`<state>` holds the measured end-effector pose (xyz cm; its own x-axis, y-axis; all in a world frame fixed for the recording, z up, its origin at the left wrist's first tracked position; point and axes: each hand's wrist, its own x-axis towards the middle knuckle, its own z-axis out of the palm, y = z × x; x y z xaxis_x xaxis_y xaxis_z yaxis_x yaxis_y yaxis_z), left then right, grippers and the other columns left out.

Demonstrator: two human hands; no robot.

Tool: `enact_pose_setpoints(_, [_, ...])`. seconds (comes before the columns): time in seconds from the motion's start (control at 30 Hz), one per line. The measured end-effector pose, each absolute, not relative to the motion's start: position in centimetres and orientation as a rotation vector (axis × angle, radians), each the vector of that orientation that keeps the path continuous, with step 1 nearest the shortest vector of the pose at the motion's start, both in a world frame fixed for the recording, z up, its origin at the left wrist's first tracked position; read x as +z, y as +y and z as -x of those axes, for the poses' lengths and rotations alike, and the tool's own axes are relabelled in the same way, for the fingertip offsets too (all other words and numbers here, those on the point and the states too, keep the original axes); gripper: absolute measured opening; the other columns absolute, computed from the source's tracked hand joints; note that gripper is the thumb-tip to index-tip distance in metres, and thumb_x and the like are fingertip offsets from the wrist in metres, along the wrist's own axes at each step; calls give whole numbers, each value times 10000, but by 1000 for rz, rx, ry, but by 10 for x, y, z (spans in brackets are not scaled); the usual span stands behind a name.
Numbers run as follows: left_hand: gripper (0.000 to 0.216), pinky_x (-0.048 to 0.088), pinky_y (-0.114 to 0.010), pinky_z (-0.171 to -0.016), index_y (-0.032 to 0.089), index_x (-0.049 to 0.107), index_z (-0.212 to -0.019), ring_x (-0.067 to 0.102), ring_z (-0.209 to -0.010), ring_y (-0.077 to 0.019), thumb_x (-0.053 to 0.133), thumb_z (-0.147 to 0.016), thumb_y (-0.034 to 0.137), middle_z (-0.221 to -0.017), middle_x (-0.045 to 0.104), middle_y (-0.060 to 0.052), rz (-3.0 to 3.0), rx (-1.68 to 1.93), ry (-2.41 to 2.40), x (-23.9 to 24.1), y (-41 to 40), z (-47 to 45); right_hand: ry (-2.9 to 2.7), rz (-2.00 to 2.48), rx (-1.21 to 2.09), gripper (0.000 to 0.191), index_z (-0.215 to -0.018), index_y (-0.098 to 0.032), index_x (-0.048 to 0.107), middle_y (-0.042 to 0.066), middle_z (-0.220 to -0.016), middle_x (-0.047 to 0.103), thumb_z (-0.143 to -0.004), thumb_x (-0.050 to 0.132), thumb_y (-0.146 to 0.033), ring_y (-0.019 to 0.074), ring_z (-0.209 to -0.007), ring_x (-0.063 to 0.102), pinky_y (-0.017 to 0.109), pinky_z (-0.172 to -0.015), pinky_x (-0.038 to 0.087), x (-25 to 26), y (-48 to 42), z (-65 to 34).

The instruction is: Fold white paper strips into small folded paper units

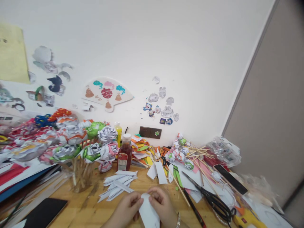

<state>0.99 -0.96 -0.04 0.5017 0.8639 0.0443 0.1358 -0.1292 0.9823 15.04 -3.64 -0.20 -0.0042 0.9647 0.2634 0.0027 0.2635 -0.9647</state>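
Both my hands meet at the bottom middle of the view over a wooden table (90, 212). My left hand (125, 209) and my right hand (162, 205) pinch the top of a white folded paper piece (148, 213) between fingers and thumbs. The paper hangs down between them. A metal bracelet (178, 220) sits on my right wrist. Just beyond my hands lies a pile of folded white paper strips (118, 185).
Black scissors (213, 199) lie to the right, by a dark phone (230, 179) and a yellow tool (248, 218). A red-labelled bottle (124, 155) stands behind the strips. Paper flowers on sticks (71, 142) fill the left; another black device (44, 212) lies bottom left. Skewers and paper scraps (190, 155) crowd the back.
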Motion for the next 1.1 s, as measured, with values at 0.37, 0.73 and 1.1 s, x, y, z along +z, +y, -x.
enact_pose_setpoints(0.37, [387, 257, -174, -361, 169, 409, -548, 360, -349, -71, 364, -686, 527, -394, 352, 84, -1545, 822, 873, -10, -6, -10, -1413, 1045, 930, 133, -681, -153, 606, 26, -630, 579, -674, 550, -274, 142, -586, 516, 237, -539, 385, -6, -37, -151])
enact_pose_setpoints(0.73, [335, 284, -180, -403, 160, 416, -544, 356, -393, -74, 383, -701, 455, -440, 352, 75, -1683, 786, 907, 7, -16, -9, -1495, 1024, 923, 134, -723, -153, 552, -11, -590, 502, -708, 498, -275, 111, -533, 456, 207, -492, 349, -4, -38, -153])
enact_pose_setpoints(1.1, [317, 307, -184, -438, 156, 451, -548, 385, -429, -89, 379, -711, 418, -458, 388, 63, -1783, 779, 975, 9, -18, -9, -1576, 1169, 867, 175, -597, -130, 526, -45, -519, 419, -703, 489, -265, 86, -496, 389, 187, -470, 306, -4, -36, -152])
